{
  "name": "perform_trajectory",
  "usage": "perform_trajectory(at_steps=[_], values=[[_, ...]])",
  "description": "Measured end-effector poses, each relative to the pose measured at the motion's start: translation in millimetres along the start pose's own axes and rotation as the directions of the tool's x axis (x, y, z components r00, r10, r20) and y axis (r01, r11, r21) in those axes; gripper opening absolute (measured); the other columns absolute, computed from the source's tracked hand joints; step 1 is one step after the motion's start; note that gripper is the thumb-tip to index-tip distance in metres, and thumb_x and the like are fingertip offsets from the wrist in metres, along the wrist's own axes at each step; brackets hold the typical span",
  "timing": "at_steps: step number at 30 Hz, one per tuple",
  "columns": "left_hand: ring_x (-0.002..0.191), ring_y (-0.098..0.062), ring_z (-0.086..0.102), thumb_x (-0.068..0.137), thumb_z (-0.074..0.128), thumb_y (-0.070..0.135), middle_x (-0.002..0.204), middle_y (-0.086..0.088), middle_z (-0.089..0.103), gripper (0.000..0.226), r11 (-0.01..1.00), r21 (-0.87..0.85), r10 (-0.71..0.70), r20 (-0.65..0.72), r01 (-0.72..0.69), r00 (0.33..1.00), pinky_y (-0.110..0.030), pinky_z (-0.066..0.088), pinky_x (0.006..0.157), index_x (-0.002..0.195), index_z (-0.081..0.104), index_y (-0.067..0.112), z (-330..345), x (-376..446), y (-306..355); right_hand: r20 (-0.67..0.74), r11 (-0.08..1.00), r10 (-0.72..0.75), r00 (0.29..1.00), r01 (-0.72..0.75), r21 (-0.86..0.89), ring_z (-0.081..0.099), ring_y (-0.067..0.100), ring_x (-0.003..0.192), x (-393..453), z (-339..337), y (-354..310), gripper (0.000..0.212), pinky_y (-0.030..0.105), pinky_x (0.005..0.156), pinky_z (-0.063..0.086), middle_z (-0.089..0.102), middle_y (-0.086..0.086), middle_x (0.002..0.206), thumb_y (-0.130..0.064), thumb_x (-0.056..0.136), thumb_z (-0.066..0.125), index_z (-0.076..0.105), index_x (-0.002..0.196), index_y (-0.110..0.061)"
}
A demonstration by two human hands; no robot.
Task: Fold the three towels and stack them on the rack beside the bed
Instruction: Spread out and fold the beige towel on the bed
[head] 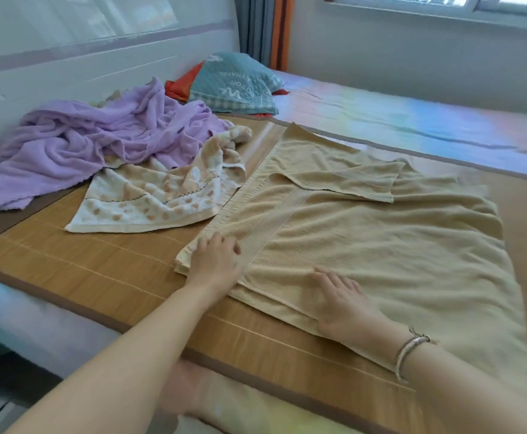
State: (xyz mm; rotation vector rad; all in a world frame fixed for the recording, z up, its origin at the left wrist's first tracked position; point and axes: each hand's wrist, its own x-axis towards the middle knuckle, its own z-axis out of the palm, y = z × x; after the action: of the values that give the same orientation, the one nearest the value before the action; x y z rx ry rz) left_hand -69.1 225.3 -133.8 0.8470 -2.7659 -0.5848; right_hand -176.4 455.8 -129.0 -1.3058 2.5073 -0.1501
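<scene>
So the tan towel (365, 239) is spread out on the bamboo mat (99, 270) covering the bed, with one far corner flopped back over itself. Its left edge is being pressed down by the left hand (215, 261), fingers pretty much flat, nothing gripped. The right hand (343, 302) is laid flat on the near edge too, fingers straight. The spotted towel (162, 198) is crumpled just left, partly buried under the purple towel (99, 136). A teal pillow (237, 86) is seen further back.
</scene>
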Motion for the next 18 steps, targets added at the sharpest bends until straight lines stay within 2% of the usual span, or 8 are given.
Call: perform_trajectory(at_steps=[1, 3, 6, 9, 11, 13, 15, 18], values=[[0.120, -0.022, 0.036, 0.088, 0.057, 0.033, 0.119, 0.004, 0.049, 0.023, 0.993, -0.042, 0.113, 0.111, -0.109, 0.987, -0.035, 0.038, 0.097, 0.109, 0.056, 0.024, 5.8, -4.4, 20.5, -0.001, 1.000, 0.018, 1.000, -0.018, -0.009, 0.007, 0.014, 0.145, -15.5, -0.9, 11.8, 0.079, 0.033, 0.118, 0.006, 0.008, -0.011, 0.157, -0.027, 0.078, 0.052, 0.014, 0.147, -0.030], [0.115, -0.016, 0.038, 0.084, 0.063, 0.044, 0.114, 0.008, 0.050, 0.026, 0.952, -0.083, 0.305, 0.275, -0.293, 0.912, -0.036, 0.038, 0.098, 0.103, 0.058, 0.027, 19.8, -14.5, 52.8, -0.013, 0.997, 0.072, 0.997, -0.073, -0.040, 0.011, 0.016, 0.144, -41.4, -1.0, 32.2, 0.077, 0.034, 0.118, 0.011, 0.012, -0.008, 0.155, -0.028, 0.077, 0.053, 0.017, 0.145, -0.028], [0.109, -0.013, 0.043, 0.081, 0.064, 0.046, 0.106, 0.013, 0.044, 0.025, 0.890, 0.035, 0.410, 0.378, -0.455, 0.830, -0.036, 0.043, 0.091, 0.099, 0.054, 0.031, 40.8, -25.3, 78.3, -0.117, 0.967, 0.199, 0.973, -0.214, -0.135, 0.034, 0.021, 0.128, -71.4, -0.1, 55.3, 0.054, 0.030, 0.102, 0.029, 0.033, -0.002, 0.135, -0.018, 0.077, 0.053, 0.034, 0.128, -0.023], [0.102, -0.015, 0.049, 0.086, 0.058, 0.033, 0.100, 0.013, 0.044, 0.011, 0.853, 0.093, 0.463, 0.318, -0.513, 0.827, -0.031, 0.044, 0.078, 0.095, 0.052, 0.028, 46.4, -29.3, 85.5, -0.138, 0.919, 0.282, 0.950, -0.308, -0.245, 0.043, 0.023, 0.115, -94.7, 0.8, 70.4, 0.036, 0.031, 0.090, 0.035, 0.044, 0.001, 0.120, -0.008, 0.079, 0.049, 0.042, 0.113, -0.019], [0.095, -0.014, 0.052, 0.089, 0.054, 0.025, 0.097, 0.012, 0.050, 0.005, 0.825, 0.109, 0.513, 0.269, -0.555, 0.815, -0.027, 0.039, 0.068, 0.094, 0.053, 0.025, 42.6, -31.1, 89.5, -0.179, 0.925, 0.283, 0.942, -0.317, -0.211, 0.047, 0.023, 0.110, -108.0, -1.1, 77.5, 0.028, 0.031, 0.086, 0.036, 0.048, 0.000, 0.113, -0.008, 0.080, 0.048, 0.043, 0.104, -0.021], [0.087, -0.012, 0.054, 0.090, 0.054, 0.024, 0.094, 0.014, 0.054, 0.002, 0.830, 0.071, 0.524, 0.243, -0.554, 0.816, -0.027, 0.044, 0.065, 0.090, 0.054, 0.026, 34.5, -33.5, 91.2, -0.293, 0.950, 0.217, 0.931, -0.271, -0.157, 0.049, 0.021, 0.097, -117.4, -5.9, 82.0, 0.021, 0.028, 0.075, 0.033, 0.049, -0.002, 0.100, -0.009, 0.077, 0.049, 0.040, 0.092, -0.021], [0.080, -0.010, 0.054, 0.091, 0.056, 0.024, 0.089, 0.015, 0.054, 0.006, 0.836, 0.020, 0.528, 0.246, -0.548, 0.813, -0.027, 0.047, 0.064, 0.085, 0.055, 0.026, 26.0, -35.6, 90.9, -0.354, 0.975, 0.145, 0.924, -0.195, -0.110, 0.043, 0.016, 0.085, -123.1, -9.5, 86.6, 0.020, 0.026, 0.071, 0.028, 0.044, -0.006, 0.090, -0.010, 0.074, 0.052, 0.042, 0.088, -0.020], [0.072, -0.010, 0.051, 0.091, 0.055, 0.017, 0.082, 0.017, 0.050, 0.014, 0.802, 0.027, 0.575, 0.239, -0.597, 0.783, -0.022, 0.037, 0.057, 0.078, 0.053, 0.024, 18.0, -37.7, 90.1, -0.355, 0.988, 0.090, 0.930, -0.127, -0.084, 0.037, 0.012, 0.081, -129.6, -8.2, 91.3, 0.020, 0.023, 0.070, 0.027, 0.043, -0.008, 0.089, -0.011, 0.074, 0.054, 0.044, 0.088, -0.021]])
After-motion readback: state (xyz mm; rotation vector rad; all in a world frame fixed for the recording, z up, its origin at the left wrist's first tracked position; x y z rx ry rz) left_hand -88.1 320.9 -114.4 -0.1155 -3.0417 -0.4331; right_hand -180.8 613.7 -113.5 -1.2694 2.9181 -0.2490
